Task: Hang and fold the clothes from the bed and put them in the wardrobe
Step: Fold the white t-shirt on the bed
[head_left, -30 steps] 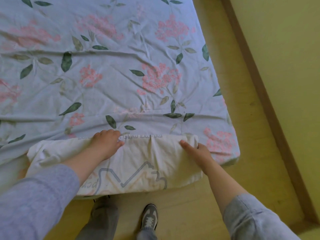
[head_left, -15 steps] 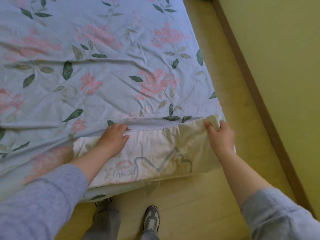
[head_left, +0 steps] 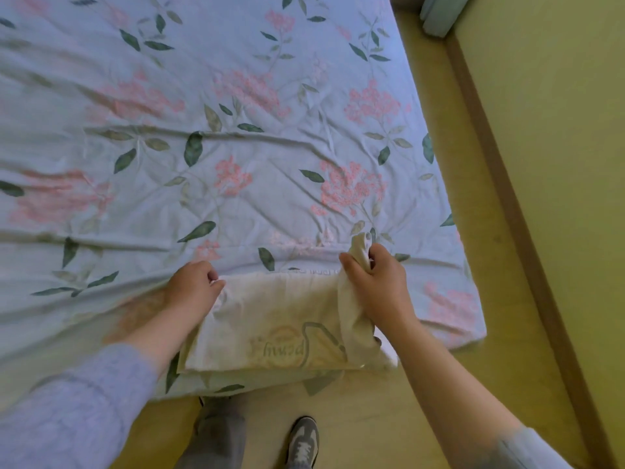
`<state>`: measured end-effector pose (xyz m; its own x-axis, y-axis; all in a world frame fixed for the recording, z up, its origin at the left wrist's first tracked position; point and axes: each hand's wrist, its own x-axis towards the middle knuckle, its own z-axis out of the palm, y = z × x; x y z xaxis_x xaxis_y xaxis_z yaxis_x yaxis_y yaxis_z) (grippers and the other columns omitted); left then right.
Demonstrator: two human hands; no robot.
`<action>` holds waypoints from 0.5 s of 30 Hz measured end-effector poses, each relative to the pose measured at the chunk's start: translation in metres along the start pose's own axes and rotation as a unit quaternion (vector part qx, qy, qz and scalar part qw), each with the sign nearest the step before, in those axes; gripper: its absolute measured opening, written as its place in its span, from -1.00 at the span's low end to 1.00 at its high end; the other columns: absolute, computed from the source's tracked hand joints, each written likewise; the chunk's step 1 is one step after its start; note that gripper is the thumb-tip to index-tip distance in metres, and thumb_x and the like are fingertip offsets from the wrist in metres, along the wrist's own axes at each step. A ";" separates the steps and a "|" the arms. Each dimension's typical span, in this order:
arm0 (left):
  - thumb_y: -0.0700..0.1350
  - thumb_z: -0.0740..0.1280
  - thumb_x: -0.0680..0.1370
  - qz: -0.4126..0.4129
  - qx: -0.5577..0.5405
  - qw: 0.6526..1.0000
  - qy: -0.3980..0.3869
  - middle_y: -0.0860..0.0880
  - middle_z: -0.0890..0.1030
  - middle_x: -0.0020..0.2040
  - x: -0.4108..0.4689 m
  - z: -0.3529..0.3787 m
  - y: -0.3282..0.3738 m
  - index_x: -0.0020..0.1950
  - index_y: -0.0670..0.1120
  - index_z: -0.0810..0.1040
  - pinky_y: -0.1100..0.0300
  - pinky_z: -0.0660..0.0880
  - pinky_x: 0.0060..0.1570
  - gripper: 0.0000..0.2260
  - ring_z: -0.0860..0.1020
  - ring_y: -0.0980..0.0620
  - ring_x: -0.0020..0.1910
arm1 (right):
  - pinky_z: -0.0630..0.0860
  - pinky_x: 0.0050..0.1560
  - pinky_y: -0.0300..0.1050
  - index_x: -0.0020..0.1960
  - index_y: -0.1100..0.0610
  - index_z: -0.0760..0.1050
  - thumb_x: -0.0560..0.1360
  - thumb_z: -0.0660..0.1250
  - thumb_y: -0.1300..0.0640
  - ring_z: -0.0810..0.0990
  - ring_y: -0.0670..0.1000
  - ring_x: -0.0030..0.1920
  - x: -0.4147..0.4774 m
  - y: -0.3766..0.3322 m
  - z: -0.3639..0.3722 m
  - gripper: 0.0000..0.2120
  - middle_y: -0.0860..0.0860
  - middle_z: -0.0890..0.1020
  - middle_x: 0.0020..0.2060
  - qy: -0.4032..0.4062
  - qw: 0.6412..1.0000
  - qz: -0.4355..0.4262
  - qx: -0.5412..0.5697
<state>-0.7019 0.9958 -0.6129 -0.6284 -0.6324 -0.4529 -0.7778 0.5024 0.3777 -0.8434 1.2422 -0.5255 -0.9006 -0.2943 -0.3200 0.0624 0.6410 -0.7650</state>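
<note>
Nearest me, below both hands, I count one grey shoe (head_left: 302, 441) showing fully on the yellow floor (head_left: 372, 418); my other foot is mostly hidden under a trouser leg. Just above it, one cream garment (head_left: 270, 313) with a printed logo lies along the near edge of the bed (head_left: 453, 309), between my two hands. My left hand (head_left: 192, 286) sits on the garment's far left corner, fingers curled and pinching it down against the sheet. My right hand (head_left: 378, 286) has its fingers closed round the bunched right side, lifted off the bed with a tip of cloth poking up beyond my knuckles. I judge this to be a sideways fold, right over left. To do it well I should carry the right side across low, lay its far edge along the far edge under my left fingers, and smooth the crease before I let go, since the soft cloth will sag and skew. Beyond my fingers I see no other clothes on the one floral sheet (head_left: 236, 147). Far to the right of them, one grey-blue bundle (head_left: 436, 15) sits by the wall.
</note>
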 end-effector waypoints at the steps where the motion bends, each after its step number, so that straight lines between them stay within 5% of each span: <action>1: -0.15 0.39 0.51 -0.016 -0.004 1.000 -0.001 -0.14 0.61 -0.11 0.000 -0.001 0.000 -0.13 -0.17 0.57 0.09 0.43 -0.12 -0.90 0.55 -0.16 -0.05 | 0.25 -0.47 -0.28 -0.31 0.08 0.23 0.51 0.38 -0.02 0.26 -0.12 -0.50 -0.003 -0.008 0.010 -0.61 -0.09 0.30 -0.47 -0.009 1.000 -0.001 0.006; 4: -0.16 0.32 0.52 -0.066 -0.018 0.998 -0.015 -0.11 0.57 -0.22 0.004 -0.006 -0.002 -0.25 -0.15 0.51 0.11 0.37 -0.25 -0.85 0.54 -0.14 -0.16 | 0.26 -0.45 -0.29 -0.31 0.06 0.28 0.50 0.38 -0.01 0.30 -0.13 -0.48 -0.010 -0.029 0.038 -0.65 -0.12 0.35 -0.49 -0.032 0.999 -0.007 0.014; 8: -0.11 0.28 0.57 -0.152 -0.175 0.970 -0.078 -0.09 0.53 -0.32 0.009 -0.015 -0.008 -0.30 -0.12 0.46 0.19 0.33 -0.36 -0.76 0.48 -0.06 -0.31 | 0.24 -0.43 -0.27 -0.32 0.03 0.24 0.48 0.37 -0.02 0.28 -0.13 -0.47 -0.016 -0.047 0.073 -0.65 -0.15 0.33 -0.52 -0.058 0.998 -0.003 0.010; 11: -0.05 0.26 0.59 -0.258 -0.399 0.857 -0.200 -0.19 0.62 -0.04 0.002 -0.012 -0.009 0.01 -0.10 0.55 0.03 0.54 -0.07 -0.85 0.59 -0.17 -0.04 | 0.25 -0.42 -0.28 -0.29 0.07 0.29 0.47 0.36 -0.04 0.30 -0.14 -0.47 -0.021 -0.052 0.096 -0.68 -0.14 0.36 -0.49 -0.072 0.997 0.006 -0.005; 15: -0.17 0.41 0.52 -0.234 -0.484 0.838 -0.089 -0.14 0.58 0.09 0.008 -0.005 -0.026 0.17 -0.14 0.50 0.01 0.50 0.03 -0.75 0.55 -0.12 0.04 | 0.34 -0.35 -0.17 -0.17 0.15 0.41 0.47 0.36 -0.04 0.38 -0.10 -0.41 -0.027 -0.052 0.123 -0.73 -0.06 0.44 -0.41 -0.087 0.996 0.026 -0.023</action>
<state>-0.6865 0.9744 -0.6222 -0.3148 -0.4861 -0.8152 -0.6200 -0.5450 0.5644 -0.7693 1.1294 -0.5458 -0.8082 -0.3763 -0.4531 0.0833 0.6885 -0.7204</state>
